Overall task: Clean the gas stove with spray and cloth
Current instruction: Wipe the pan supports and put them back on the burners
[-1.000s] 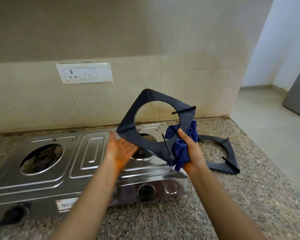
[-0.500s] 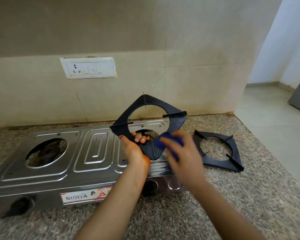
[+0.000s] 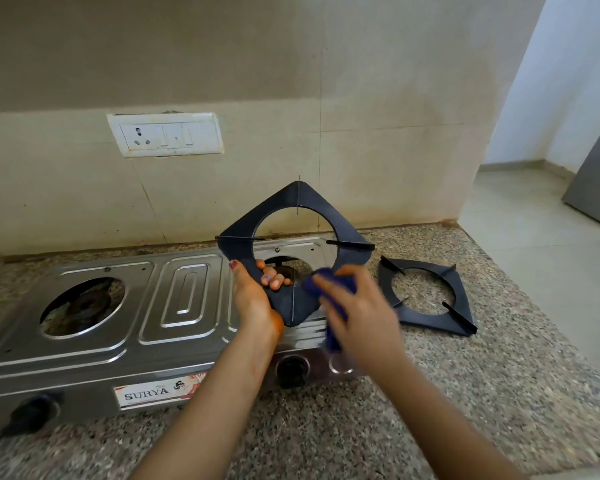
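A steel two-burner gas stove (image 3: 94,344) sits on the speckled counter. Above its right burner, my left hand (image 3: 253,296) grips the lower left side of a dark pan support (image 3: 302,202) and holds it tilted up, fingers curled through its round opening. My right hand (image 3: 357,313), blurred by motion, holds a blue cloth (image 3: 331,289) against the support's lower right edge. No spray bottle is in view.
A second dark pan support (image 3: 461,306) lies flat on the granite counter (image 3: 465,393) to the right of the stove. A white switch plate (image 3: 165,135) is on the wall behind. The counter ends at the right, with tiled floor beyond.
My left hand went from open under the support to gripping its lower left side. The support dropped lower and turned. My right hand with the cloth slid along the lower right edge.
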